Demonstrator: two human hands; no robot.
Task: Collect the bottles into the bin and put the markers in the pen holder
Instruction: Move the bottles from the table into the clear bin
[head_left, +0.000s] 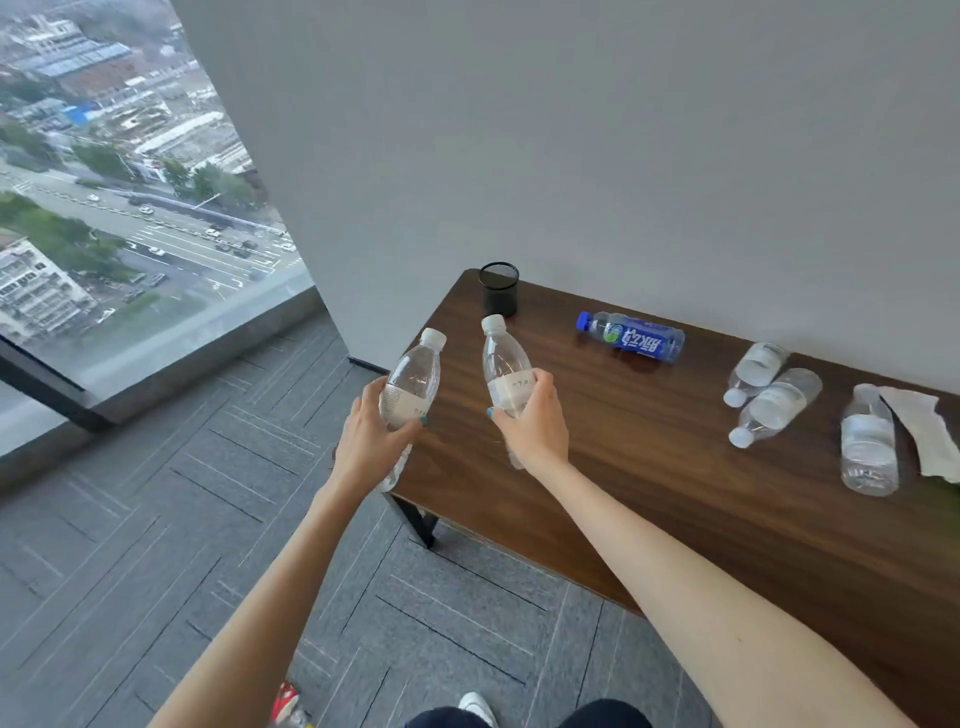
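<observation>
Now left grip (366, 441) clasps one bottle (413, 374), right grip (535, 431) a second bottle (504, 364), pen holder (500, 291) just behind.

Midsection of the left bottle (413, 374) hidden behind the left hand (371, 441), right bottle (506, 366) likewise behind the right hand (535, 421), label print too small to read, white paper (930, 431) and table (675, 493) cut off at right, red-and-white thing (285, 701) clipped by the bottom edge

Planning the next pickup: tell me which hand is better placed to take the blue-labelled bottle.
Right, probably. The right hand, gripping a clear bottle, is over the table, nearer the blue-labelled bottle; the left hand, gripping another clear bottle, is past the table's left edge. Empty it first.
</observation>
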